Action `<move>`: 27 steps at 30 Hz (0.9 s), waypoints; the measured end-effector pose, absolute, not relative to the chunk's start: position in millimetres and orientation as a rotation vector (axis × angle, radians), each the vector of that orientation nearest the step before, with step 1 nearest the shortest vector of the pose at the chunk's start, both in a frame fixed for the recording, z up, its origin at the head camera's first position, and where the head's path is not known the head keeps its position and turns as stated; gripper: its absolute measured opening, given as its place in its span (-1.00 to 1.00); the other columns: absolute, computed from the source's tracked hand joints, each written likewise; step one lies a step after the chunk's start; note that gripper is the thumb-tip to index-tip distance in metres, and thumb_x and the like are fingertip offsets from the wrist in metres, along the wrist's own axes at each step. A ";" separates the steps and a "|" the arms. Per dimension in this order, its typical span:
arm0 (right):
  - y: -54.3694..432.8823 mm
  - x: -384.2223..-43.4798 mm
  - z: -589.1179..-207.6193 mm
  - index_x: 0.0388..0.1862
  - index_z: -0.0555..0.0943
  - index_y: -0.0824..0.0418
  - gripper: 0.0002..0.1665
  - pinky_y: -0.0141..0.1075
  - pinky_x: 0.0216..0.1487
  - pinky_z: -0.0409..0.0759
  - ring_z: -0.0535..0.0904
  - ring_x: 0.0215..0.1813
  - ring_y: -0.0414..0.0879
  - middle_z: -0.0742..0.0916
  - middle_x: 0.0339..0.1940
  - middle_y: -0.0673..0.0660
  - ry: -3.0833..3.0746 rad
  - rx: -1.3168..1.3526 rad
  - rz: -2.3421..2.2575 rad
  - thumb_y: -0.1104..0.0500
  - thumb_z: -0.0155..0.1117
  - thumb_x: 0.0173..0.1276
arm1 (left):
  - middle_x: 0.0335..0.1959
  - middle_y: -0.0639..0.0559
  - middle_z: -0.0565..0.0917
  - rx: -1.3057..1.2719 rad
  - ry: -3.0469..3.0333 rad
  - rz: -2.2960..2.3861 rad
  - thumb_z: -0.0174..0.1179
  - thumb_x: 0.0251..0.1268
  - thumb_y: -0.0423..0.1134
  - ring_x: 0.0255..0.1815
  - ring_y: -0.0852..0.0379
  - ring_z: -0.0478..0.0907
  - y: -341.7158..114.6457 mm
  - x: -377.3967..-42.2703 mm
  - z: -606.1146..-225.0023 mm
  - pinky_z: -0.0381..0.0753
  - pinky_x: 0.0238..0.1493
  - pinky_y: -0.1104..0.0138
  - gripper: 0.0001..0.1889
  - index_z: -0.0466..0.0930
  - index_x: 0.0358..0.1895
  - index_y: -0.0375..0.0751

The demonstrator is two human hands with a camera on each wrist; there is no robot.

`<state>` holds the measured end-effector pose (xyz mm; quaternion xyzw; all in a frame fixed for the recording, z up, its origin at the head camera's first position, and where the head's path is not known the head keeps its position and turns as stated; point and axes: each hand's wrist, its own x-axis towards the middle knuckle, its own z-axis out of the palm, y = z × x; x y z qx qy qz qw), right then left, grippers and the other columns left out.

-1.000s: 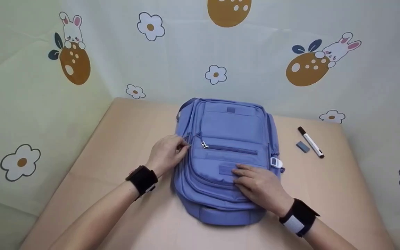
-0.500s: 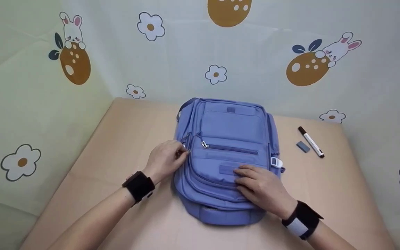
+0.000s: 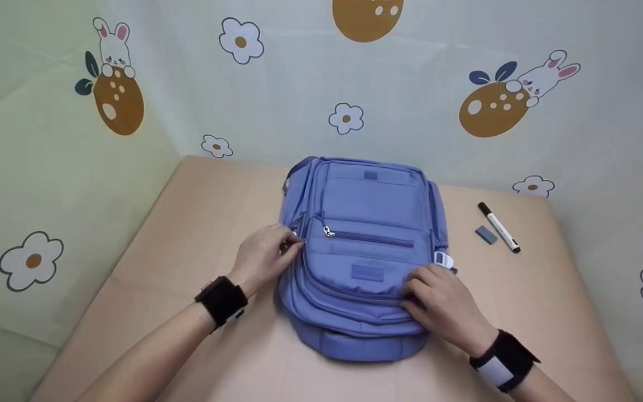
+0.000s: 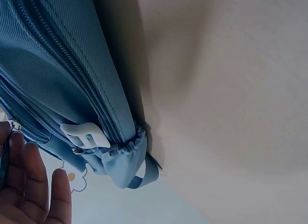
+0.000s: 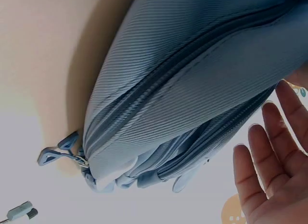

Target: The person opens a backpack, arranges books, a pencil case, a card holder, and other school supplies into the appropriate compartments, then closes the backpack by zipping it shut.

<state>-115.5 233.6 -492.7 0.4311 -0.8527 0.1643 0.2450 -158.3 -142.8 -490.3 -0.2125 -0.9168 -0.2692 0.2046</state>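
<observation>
A blue backpack lies front side up on the table. At its left side my left hand pinches a zipper pull on the front compartment. In the left wrist view the metal slider shows just beyond the fingertips, while most of the pull is hidden by the fingers. My right hand rests at the bag's lower right edge. Its fingers look extended and loosely spread in the right wrist view, with the thumb partly hidden by the bag.
A black-capped white marker and a small grey-blue eraser-like block lie right of the bag. White buckles sit on its sides. Behind the table hangs a printed cloth backdrop.
My left hand has slid slightly down the bag's left side with the zipper pull. My right hand has shifted from the front panel to the right edge.
</observation>
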 end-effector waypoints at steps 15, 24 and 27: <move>232.6 -109.3 -496.8 -0.31 0.64 0.10 -0.73 -0.24 -0.22 0.61 0.60 -0.21 -0.13 0.67 -0.27 -0.07 -2.316 1.111 0.472 0.23 0.60 0.09 | -0.34 0.12 0.67 -0.583 -2.646 -0.767 0.40 0.26 -0.23 -0.32 0.14 0.59 -140.0 -142.8 -487.0 0.60 -0.29 0.22 -0.92 0.67 -0.30 -0.07; 232.1 -109.8 -497.2 -0.32 0.63 0.10 -0.78 -0.28 -0.29 0.59 0.59 -0.26 -0.17 0.66 -0.29 -0.09 -2.257 1.118 0.488 0.22 0.55 0.13 | -0.42 0.19 0.60 -0.655 -2.633 -0.801 0.42 0.17 -0.26 -0.38 0.22 0.53 -133.9 -121.6 -485.7 0.56 -0.35 0.29 -0.87 0.62 -0.38 -0.05; 231.8 -110.0 -497.7 -0.32 0.63 0.09 -0.79 -0.29 -0.30 0.59 0.58 -0.27 -0.18 0.66 -0.29 -0.10 -2.249 1.114 0.487 0.21 0.54 0.14 | -0.44 0.22 0.56 -0.691 -2.624 -0.807 0.41 0.16 -0.26 -0.40 0.25 0.48 -131.2 -115.4 -485.0 0.52 -0.38 0.31 -0.86 0.60 -0.40 -0.02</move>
